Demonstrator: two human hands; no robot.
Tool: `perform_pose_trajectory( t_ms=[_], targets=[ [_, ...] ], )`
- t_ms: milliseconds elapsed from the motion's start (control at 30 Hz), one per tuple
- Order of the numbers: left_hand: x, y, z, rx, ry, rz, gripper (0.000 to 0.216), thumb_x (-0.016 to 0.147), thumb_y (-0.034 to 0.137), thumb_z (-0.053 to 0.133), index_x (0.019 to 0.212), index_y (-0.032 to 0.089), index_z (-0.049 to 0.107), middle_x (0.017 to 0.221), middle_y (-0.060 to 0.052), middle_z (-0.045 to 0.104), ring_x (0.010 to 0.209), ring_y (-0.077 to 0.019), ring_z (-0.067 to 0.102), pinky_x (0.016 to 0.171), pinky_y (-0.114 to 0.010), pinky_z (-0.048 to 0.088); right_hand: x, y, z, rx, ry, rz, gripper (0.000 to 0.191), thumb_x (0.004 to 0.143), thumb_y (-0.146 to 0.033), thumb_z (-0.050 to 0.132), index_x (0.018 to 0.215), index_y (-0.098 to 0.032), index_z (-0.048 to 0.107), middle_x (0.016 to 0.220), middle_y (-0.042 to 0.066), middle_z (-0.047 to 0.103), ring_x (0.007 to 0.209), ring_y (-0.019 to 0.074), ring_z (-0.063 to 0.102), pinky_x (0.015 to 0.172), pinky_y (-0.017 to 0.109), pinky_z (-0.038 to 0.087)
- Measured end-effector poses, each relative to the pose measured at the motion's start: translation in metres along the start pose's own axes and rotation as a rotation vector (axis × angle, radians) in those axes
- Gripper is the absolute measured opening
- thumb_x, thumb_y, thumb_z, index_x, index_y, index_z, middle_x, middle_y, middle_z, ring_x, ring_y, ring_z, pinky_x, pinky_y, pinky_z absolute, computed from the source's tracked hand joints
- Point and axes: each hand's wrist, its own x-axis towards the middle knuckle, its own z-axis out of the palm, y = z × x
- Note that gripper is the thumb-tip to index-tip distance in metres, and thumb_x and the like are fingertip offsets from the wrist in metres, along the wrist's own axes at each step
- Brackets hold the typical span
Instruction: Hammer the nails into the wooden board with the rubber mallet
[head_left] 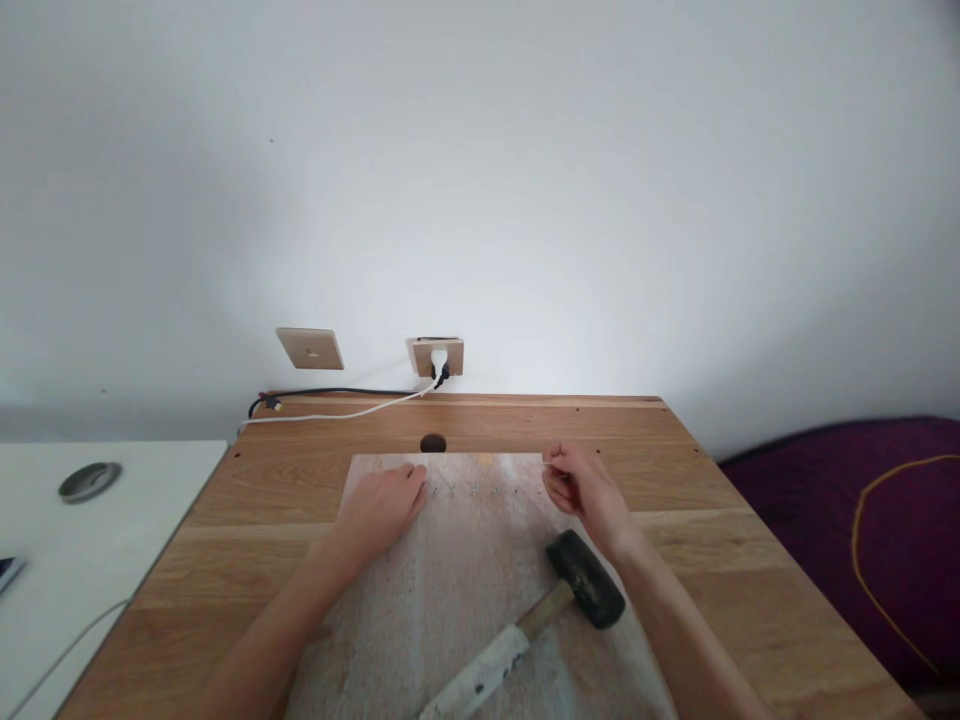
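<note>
A worn, whitish wooden board lies on the wooden table, with a row of small marks or holes near its far edge. My left hand rests on the board's far left part, palm down, its fingers lying on the surface. At the far right corner my right hand is closed in a pinch; a thin pale thing shows at the fingertips, too small to name. A rubber mallet with a black head lies diagonally across the board. Its pale, wrapped handle runs toward me, and the head is close to my right forearm.
The wooden table meets a white wall with a socket and a plate. A white cable and a black cable run along its back. A white desk stands left; purple fabric lies right.
</note>
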Motion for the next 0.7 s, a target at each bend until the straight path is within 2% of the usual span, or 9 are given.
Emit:
perform_pose_trajectory(
  t_ms=[67,167,233,300,367,467,533,600,700],
  targets=[
    [0.004,0.002,-0.007,-0.064,0.052,-0.013,0.023,0.089,0.038,0.049,0.072,0.024,0.049,0.075,-0.004,0.061,0.078,-0.0234,0.062,0.078,-0.034,0.044,-0.002,-0.001,-0.003,0.068,-0.040,0.028,0.029,0.093,-0.044,0.017,0.079,-0.028,0.036,0.056,-0.007,0.032,0.043,0.0147,0.035,0.040,0.026,0.030],
    [0.004,0.002,-0.017,-0.211,0.115,-0.063,0.032,0.095,0.046,0.033,0.075,0.024,0.046,0.068,0.000,0.054,0.064,-0.0179,0.055,0.061,-0.028,0.042,-0.001,0.000,0.003,0.061,-0.112,0.060,0.039,0.094,-0.049,0.014,0.077,-0.026,0.041,0.058,-0.004,0.042,0.043,0.0139,0.039,0.038,0.025,0.030],
    [0.002,0.002,-0.020,-0.306,0.098,-0.089,0.036,0.095,0.047,0.024,0.082,0.024,0.048,0.066,0.003,0.050,0.053,-0.0149,0.048,0.050,-0.025,0.036,0.002,0.002,0.011,-0.012,-0.145,0.065,0.042,0.095,-0.054,0.027,0.072,-0.025,0.047,0.059,-0.002,0.050,0.047,0.0142,0.045,0.043,0.026,0.035],
    [-0.001,0.001,-0.017,-0.355,0.064,-0.101,0.039,0.094,0.049,0.023,0.086,0.024,0.051,0.064,0.005,0.048,0.047,-0.0140,0.043,0.045,-0.025,0.031,0.007,0.004,0.021,-0.125,-0.153,0.055,0.038,0.092,-0.052,0.047,0.067,-0.024,0.050,0.061,0.001,0.056,0.058,0.0171,0.055,0.055,0.028,0.042],
    [-0.004,0.001,-0.010,-0.342,0.046,-0.102,0.040,0.093,0.053,0.028,0.081,0.024,0.053,0.061,0.005,0.046,0.048,-0.0147,0.043,0.047,-0.025,0.032,0.010,0.003,0.031,-0.238,-0.150,0.045,0.032,0.088,-0.041,0.061,0.064,-0.023,0.050,0.066,0.005,0.062,0.071,0.0217,0.062,0.068,0.031,0.045],
    [-0.007,0.005,0.001,-0.233,0.042,-0.077,0.032,0.089,0.052,0.050,0.073,0.024,0.054,0.059,0.003,0.049,0.057,-0.0183,0.051,0.058,-0.028,0.036,0.012,-0.002,0.042,-0.328,-0.155,0.029,0.025,0.086,-0.024,0.063,0.065,-0.023,0.049,0.071,0.010,0.067,0.079,0.0254,0.065,0.076,0.034,0.045],
    [-0.006,0.009,0.006,-0.150,0.024,-0.033,0.022,0.084,0.043,0.062,0.074,0.024,0.055,0.065,0.001,0.055,0.065,-0.0213,0.057,0.067,-0.031,0.039,0.013,-0.006,0.043,-0.327,-0.145,0.005,0.022,0.084,-0.018,0.061,0.067,-0.023,0.048,0.071,0.009,0.067,0.077,0.0241,0.064,0.075,0.033,0.044],
    [-0.004,0.012,0.007,-0.096,-0.015,0.025,0.014,0.083,0.032,0.064,0.074,0.024,0.056,0.071,-0.002,0.060,0.071,-0.0233,0.061,0.074,-0.033,0.040,0.014,-0.009,0.037,-0.285,-0.116,-0.019,0.017,0.084,-0.020,0.058,0.070,-0.023,0.049,0.070,0.006,0.064,0.073,0.0210,0.061,0.070,0.030,0.044],
    [0.003,0.011,0.004,-0.062,-0.076,0.101,0.015,0.083,0.025,0.061,0.069,0.024,0.055,0.074,-0.004,0.062,0.074,-0.0240,0.062,0.079,-0.033,0.040,0.014,-0.013,0.022,-0.171,-0.086,-0.013,0.020,0.093,-0.030,0.038,0.075,-0.024,0.047,0.062,0.000,0.054,0.057,0.0157,0.052,0.054,0.025,0.039]
  ],
)
